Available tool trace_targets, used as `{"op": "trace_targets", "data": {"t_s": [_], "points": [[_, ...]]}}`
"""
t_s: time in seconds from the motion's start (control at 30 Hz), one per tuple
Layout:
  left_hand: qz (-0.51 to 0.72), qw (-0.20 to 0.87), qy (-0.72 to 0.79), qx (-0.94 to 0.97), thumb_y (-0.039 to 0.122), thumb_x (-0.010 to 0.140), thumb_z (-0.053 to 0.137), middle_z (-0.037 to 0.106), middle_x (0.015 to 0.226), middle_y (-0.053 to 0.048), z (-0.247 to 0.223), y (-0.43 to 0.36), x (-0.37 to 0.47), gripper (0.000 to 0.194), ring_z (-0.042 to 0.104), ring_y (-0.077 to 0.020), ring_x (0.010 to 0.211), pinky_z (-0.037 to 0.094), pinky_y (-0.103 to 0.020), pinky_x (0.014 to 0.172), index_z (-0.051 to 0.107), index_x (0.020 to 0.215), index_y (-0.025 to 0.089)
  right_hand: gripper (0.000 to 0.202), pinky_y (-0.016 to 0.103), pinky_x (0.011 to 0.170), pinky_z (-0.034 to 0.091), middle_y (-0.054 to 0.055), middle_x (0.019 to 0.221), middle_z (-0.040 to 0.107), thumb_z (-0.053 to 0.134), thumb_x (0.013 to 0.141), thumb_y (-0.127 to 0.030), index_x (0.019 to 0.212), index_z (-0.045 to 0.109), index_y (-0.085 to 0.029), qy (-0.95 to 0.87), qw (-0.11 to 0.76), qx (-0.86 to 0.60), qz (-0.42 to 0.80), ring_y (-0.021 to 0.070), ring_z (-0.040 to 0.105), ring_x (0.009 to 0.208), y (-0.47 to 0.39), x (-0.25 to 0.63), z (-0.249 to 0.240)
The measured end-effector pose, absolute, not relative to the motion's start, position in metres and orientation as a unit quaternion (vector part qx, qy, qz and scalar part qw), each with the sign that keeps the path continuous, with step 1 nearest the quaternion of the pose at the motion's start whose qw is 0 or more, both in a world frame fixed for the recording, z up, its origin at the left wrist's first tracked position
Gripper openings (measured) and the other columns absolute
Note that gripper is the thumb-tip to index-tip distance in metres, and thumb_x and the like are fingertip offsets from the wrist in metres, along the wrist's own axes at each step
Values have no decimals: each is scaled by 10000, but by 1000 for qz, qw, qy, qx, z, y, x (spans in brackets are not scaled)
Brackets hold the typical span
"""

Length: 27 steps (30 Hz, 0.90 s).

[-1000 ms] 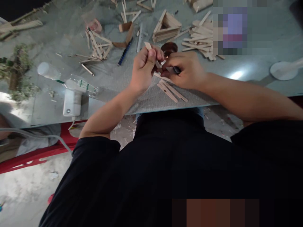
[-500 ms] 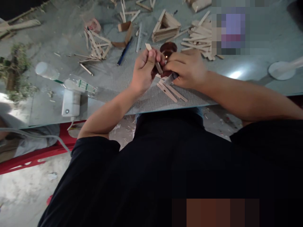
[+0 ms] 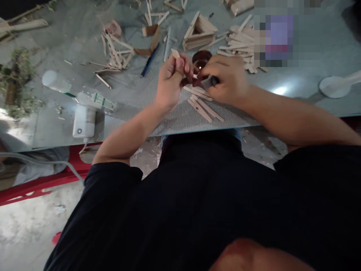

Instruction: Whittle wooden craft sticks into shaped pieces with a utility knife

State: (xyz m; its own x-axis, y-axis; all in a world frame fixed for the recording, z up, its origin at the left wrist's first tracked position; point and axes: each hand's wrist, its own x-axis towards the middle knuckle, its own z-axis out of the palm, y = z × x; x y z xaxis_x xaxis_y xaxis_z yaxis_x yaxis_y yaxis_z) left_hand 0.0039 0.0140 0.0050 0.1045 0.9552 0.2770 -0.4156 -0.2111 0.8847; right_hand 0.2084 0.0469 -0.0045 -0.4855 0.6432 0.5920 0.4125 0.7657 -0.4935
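Note:
My left hand (image 3: 172,81) is closed around a craft stick (image 3: 175,54), whose pale end sticks up past the thumb. My right hand (image 3: 225,77) is closed on a short grey, see-through stick (image 3: 208,81) with a dark end; its exact kind is unclear. The fingertips of both hands meet, and shadow hides what lies between them. Right behind the fingers stands a brown glass cup (image 3: 201,56) with a small flame inside. Several loose craft sticks (image 3: 200,108) lie on the table below my hands.
Behind the cup is a triangular stack of craft sticks (image 3: 199,34), with a loose pile (image 3: 239,43) at its right. Leftward lie a blue pen (image 3: 149,62), a folded cardboard piece (image 3: 153,39), a plastic bottle (image 3: 93,101) and a white power bank (image 3: 84,122). The table edge (image 3: 180,132) is near.
My right hand has tilted the grey stick to a more level angle and shifted it slightly right. The craft stick in my left hand has turned a little. More loose sticks show beneath.

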Motion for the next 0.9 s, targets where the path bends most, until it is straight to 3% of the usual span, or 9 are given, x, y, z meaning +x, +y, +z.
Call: {"op": "trace_targets", "data": {"t_s": [0.13, 0.33, 0.47, 0.6, 0.77, 0.9], "points": [[590, 560, 268, 516, 409, 1185, 518, 580, 786, 10, 4, 14, -1, 360, 670, -155, 786, 610, -298, 735, 629, 879, 255, 418, 448, 911, 570, 64, 1078, 808, 691, 992, -737, 987, 757, -324, -845, 432, -301, 94, 244, 726, 953, 48, 211, 4], [585, 507, 330, 540, 649, 1065, 663, 623, 752, -8, -2, 19, -1, 421, 649, -182, 705, 579, -319, 665, 679, 831, 300, 553, 453, 841, 511, 33, 1005, 817, 706, 829, -933, 1027, 777, -422, -851, 417, -304, 96, 248, 724, 910, 61, 215, 2], [571, 472, 350, 574, 692, 1026, 700, 615, 752, -11, 0, 18, -3, 438, 638, -176, 686, 530, -316, 623, 697, 823, 304, 642, 451, 796, 480, 39, 934, 808, 602, 852, -991, 1056, 772, -407, -860, 401, -311, 57, 233, 712, 869, 73, 216, -4], [542, 471, 354, 599, 723, 1021, 689, 622, 759, -9, -2, 18, -5, 456, 638, -169, 665, 576, -325, 653, 702, 872, 292, 696, 435, 798, 482, 63, 954, 817, 548, 871, -1005, 1013, 761, -358, -867, 354, -348, 50, 230, 720, 879, 71, 216, 0], [551, 445, 351, 613, 781, 1012, 642, 574, 706, 1, -18, 30, -3, 488, 613, -184, 604, 599, -349, 582, 631, 881, 311, 918, 425, 852, 499, 119, 1081, 818, 247, 972, -1014, 1142, 776, -283, -880, 284, -380, 33, 282, 745, 978, 53, 216, 16], [532, 456, 357, 618, 835, 989, 618, 536, 704, 13, -26, 36, 1, 553, 613, -170, 575, 599, -345, 562, 546, 855, 304, 1167, 421, 750, 432, 166, 950, 795, 17, 924, -1044, 1123, 791, -194, -882, 263, -390, 3, 318, 753, 899, 48, 214, 20]]}}
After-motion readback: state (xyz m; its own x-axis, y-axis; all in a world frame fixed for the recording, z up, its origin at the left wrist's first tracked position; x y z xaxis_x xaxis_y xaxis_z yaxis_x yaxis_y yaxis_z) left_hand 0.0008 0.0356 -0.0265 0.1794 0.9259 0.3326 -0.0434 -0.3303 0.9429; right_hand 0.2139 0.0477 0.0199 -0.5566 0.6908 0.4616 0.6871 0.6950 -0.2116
